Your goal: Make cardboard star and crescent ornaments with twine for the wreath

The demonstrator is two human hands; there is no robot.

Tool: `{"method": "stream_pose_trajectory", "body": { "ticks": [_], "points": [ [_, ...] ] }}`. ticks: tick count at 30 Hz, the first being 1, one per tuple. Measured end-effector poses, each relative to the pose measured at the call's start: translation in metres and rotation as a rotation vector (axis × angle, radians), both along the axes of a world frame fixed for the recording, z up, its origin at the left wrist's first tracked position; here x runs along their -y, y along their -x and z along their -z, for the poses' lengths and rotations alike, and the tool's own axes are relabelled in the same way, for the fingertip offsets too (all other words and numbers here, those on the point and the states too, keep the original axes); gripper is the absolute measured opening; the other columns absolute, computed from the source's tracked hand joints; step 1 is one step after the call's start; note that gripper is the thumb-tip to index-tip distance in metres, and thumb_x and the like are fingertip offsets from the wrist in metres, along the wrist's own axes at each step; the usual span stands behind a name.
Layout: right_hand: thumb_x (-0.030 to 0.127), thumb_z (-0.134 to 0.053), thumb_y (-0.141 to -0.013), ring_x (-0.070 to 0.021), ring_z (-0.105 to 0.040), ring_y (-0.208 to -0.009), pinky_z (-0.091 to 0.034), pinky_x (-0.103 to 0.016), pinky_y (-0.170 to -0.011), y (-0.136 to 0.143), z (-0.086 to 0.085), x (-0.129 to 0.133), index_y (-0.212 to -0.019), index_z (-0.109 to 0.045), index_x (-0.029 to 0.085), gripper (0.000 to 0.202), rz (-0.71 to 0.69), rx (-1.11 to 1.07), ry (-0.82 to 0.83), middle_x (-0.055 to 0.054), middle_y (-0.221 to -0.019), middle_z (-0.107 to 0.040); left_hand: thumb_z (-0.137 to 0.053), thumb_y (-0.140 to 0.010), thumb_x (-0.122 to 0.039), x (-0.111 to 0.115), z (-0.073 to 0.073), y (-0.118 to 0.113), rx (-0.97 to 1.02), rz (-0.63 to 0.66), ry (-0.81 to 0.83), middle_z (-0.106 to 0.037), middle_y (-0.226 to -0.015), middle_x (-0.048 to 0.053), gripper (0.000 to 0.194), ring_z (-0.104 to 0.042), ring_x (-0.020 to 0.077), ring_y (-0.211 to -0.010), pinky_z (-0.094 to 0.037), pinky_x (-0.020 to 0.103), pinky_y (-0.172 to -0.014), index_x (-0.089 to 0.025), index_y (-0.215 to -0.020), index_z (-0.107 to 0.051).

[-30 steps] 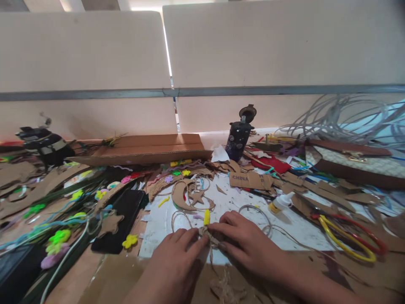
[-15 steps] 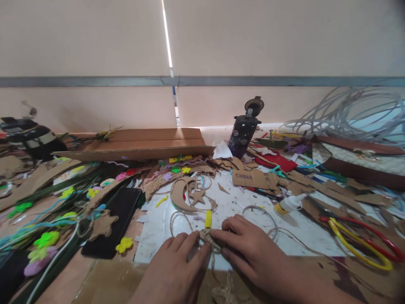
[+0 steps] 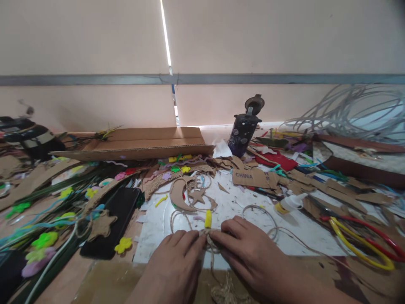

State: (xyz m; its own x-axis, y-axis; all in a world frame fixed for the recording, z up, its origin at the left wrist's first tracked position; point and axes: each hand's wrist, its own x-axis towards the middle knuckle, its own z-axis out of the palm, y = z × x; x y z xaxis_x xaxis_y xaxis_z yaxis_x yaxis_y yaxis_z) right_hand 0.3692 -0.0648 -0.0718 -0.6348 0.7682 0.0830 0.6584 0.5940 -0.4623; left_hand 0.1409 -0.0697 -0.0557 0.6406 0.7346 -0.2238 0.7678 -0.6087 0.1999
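Low in the middle of the head view, my left hand (image 3: 175,264) and my right hand (image 3: 253,251) meet over a small piece wrapped in twine (image 3: 209,242). Fingertips of both hands pinch it, and they cover much of its shape. Twine (image 3: 212,266) hangs from it toward another twine-wrapped piece (image 3: 226,292) at the bottom edge. Just beyond my fingers is a short yellow fuzzy piece (image 3: 208,218). Farther off lie a cardboard crescent (image 3: 177,195) and a cardboard star (image 3: 198,196) on the white sheet (image 3: 234,211).
Scissors with yellow and red handles (image 3: 360,245) lie at right, near a glue bottle (image 3: 288,204). Behind stand a dark water bottle (image 3: 243,133) and a cardboard tray (image 3: 136,153). A black phone (image 3: 110,223) and fuzzy flowers (image 3: 123,245) are at left.
My left fingers have drawn closer in over the twine-wrapped piece, and my right fingertips have shifted slightly. Both hands keep their grip. The surroundings stay put apart from a slight camera shift.
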Motion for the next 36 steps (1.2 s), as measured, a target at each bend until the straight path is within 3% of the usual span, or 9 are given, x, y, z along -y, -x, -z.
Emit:
{"method": "stream_pose_trajectory", "body": {
  "ticks": [5, 15, 36],
  "points": [
    [0.011, -0.044, -0.101, -0.0228, -0.051, -0.093, -0.044, -0.038, -0.079, 0.0000, -0.0002, 0.0015, -0.126, -0.058, 0.023, 0.031, 0.003, 0.003, -0.008, -0.007, -0.103, -0.057, -0.043, -0.084, -0.006, 0.0000, 0.0052, 0.0010, 0.003, 0.025, -0.033, -0.064, -0.138, 0.016, 0.062, -0.062, 0.0357, -0.120, -0.054, 0.054, -0.103, -0.010, -0.145, -0.052],
    [0.012, -0.043, -0.100, -0.0224, -0.050, -0.091, -0.043, -0.037, -0.078, 0.0009, -0.0032, 0.0006, -0.120, -0.060, 0.023, 0.028, 0.010, 0.006, 0.012, -0.006, -0.101, -0.057, -0.044, -0.076, -0.002, -0.0021, 0.0029, -0.0027, 0.035, 0.077, -0.105, -0.069, -0.127, 0.019, 0.059, -0.065, 0.0349, -0.108, -0.058, 0.053, -0.091, -0.009, -0.131, -0.063],
    [0.010, -0.044, -0.098, -0.0222, -0.050, -0.091, -0.043, -0.036, -0.078, 0.0003, -0.0012, -0.0023, -0.123, -0.062, 0.025, 0.034, 0.014, -0.038, 0.008, -0.006, -0.100, -0.056, -0.044, -0.082, -0.008, -0.0052, -0.0045, -0.0030, -0.079, 0.155, -0.073, -0.065, -0.137, 0.018, 0.053, -0.062, 0.0389, -0.115, -0.056, 0.057, -0.098, -0.007, -0.132, -0.063]
  ]
}}
